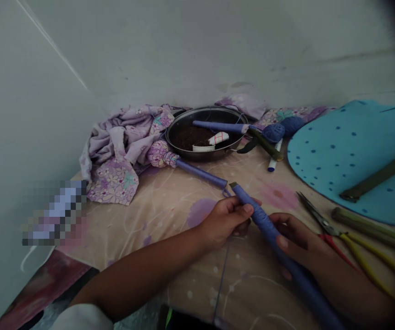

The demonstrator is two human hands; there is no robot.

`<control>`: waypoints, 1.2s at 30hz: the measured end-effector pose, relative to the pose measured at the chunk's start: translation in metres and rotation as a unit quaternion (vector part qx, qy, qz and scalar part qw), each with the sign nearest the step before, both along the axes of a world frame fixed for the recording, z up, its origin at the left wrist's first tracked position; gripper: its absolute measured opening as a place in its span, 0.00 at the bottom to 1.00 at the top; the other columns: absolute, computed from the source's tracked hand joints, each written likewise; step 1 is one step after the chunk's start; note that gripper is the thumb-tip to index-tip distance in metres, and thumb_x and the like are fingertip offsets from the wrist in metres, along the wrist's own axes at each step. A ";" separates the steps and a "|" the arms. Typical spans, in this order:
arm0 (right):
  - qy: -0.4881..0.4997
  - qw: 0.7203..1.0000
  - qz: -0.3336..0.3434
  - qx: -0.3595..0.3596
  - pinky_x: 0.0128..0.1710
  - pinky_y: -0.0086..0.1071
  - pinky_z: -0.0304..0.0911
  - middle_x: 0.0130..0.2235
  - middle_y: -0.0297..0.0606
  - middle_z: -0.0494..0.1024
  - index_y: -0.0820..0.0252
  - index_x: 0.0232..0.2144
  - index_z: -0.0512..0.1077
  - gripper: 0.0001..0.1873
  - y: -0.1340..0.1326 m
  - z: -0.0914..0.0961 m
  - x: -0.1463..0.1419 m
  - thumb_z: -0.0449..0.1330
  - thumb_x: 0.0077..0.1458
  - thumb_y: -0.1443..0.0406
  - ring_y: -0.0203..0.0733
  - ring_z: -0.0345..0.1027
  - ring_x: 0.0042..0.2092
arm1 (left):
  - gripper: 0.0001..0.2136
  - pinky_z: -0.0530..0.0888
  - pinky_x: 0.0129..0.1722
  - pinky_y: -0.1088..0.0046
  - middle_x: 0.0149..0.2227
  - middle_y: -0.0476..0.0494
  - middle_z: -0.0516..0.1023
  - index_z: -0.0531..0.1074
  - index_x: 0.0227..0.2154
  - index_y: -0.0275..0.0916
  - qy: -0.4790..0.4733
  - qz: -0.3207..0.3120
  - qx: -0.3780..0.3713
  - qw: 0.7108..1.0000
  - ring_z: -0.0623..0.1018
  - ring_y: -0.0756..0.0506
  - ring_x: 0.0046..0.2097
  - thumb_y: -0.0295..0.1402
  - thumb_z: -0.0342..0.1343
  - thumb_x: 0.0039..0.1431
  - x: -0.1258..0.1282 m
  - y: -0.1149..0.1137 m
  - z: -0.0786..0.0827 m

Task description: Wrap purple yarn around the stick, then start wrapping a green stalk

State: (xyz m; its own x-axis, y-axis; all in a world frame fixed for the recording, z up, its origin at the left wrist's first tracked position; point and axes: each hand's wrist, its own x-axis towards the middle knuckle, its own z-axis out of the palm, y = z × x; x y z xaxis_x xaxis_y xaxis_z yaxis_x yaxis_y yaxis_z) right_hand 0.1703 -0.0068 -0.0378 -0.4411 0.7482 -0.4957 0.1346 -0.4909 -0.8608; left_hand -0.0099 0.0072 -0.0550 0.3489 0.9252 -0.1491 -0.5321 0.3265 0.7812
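Observation:
A long stick (265,223) wrapped in blue-purple yarn slants across the front of the table, its bare green end pointing away from me. My left hand (226,220) grips it near that end, thumb on top. Further down, my right hand (298,240) is closed around the same stick. A loose yarn strand (223,275) hangs from below my left hand toward the table's front edge. Just beyond the stick's tip lies a shorter yarn-wrapped stick (202,174), with a bundled floral cloth head (161,153) at its far end.
Behind stands a dark pan (197,156) holding dark crumbly material, a white piece and another wrapped stick. Crumpled floral cloth (118,142) lies left. To the right are yarn balls (273,132), a marker (275,158), a blue dotted board (321,156), long-nose pliers (331,229) and bare sticks (365,224).

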 end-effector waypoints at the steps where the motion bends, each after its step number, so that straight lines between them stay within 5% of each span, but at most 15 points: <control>1: -0.013 1.000 0.002 0.006 0.21 0.24 0.58 0.31 0.29 0.68 0.53 0.45 0.57 0.29 0.000 0.000 0.000 0.63 0.45 0.50 0.28 0.59 0.21 | 0.16 0.50 0.16 0.80 0.14 0.59 0.56 0.70 0.36 0.34 -0.003 0.002 -0.006 1.000 0.54 0.58 0.16 0.40 0.62 0.48 0.000 0.000 0.001; 9: -0.054 0.998 -0.010 -0.015 0.22 0.24 0.59 0.30 0.34 0.74 0.53 0.47 0.59 0.29 0.005 -0.001 0.002 0.57 0.48 0.45 0.32 0.64 0.24 | 0.12 0.48 0.15 0.82 0.17 0.59 0.57 0.68 0.37 0.38 -0.089 -0.060 -0.092 0.990 0.51 0.59 0.15 0.33 0.61 0.50 -0.005 0.001 0.006; 17: -0.040 0.999 0.012 -0.009 0.22 0.24 0.59 0.26 0.30 0.70 0.54 0.42 0.62 0.26 0.005 -0.006 0.006 0.63 0.44 0.50 0.30 0.60 0.22 | 0.13 0.48 0.15 0.82 0.17 0.60 0.55 0.68 0.38 0.39 -0.066 -0.060 -0.067 0.994 0.51 0.59 0.15 0.34 0.60 0.50 -0.003 -0.001 0.006; 23: 0.032 0.994 0.019 -0.106 0.22 0.24 0.59 0.26 0.34 0.72 0.59 0.35 0.67 0.21 0.004 -0.004 0.006 0.57 0.50 0.48 0.30 0.63 0.22 | 0.14 0.47 0.14 0.81 0.18 0.59 0.57 0.68 0.38 0.38 -0.050 -0.060 -0.055 0.995 0.51 0.59 0.16 0.35 0.61 0.49 -0.004 0.000 0.006; 29: 0.063 0.995 -0.004 -0.083 0.19 0.21 0.54 0.26 0.28 0.69 0.55 0.41 0.63 0.22 0.000 -0.004 0.005 0.64 0.46 0.53 0.27 0.60 0.20 | 0.15 0.48 0.15 0.81 0.17 0.60 0.55 0.67 0.39 0.38 -0.021 -0.055 -0.043 0.997 0.51 0.58 0.16 0.37 0.61 0.49 -0.003 -0.001 0.006; 36: 0.113 0.984 0.019 -0.133 0.23 0.22 0.62 0.26 0.34 0.72 0.62 0.32 0.68 0.17 0.007 0.000 0.003 0.58 0.53 0.52 0.28 0.64 0.23 | 0.14 0.50 0.15 0.81 0.17 0.60 0.55 0.67 0.38 0.36 0.010 -0.047 -0.019 0.999 0.53 0.58 0.16 0.38 0.59 0.51 -0.004 -0.001 0.007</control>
State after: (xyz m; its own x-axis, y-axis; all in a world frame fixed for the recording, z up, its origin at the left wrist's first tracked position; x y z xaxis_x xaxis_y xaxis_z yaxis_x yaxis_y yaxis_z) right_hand 0.1732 -0.0003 -0.0380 -0.5881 0.5859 -0.5576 -0.0225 -0.7010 -0.7128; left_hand -0.0137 0.0065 -0.0484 0.4305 0.8821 -0.1911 -0.4813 0.4035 0.7782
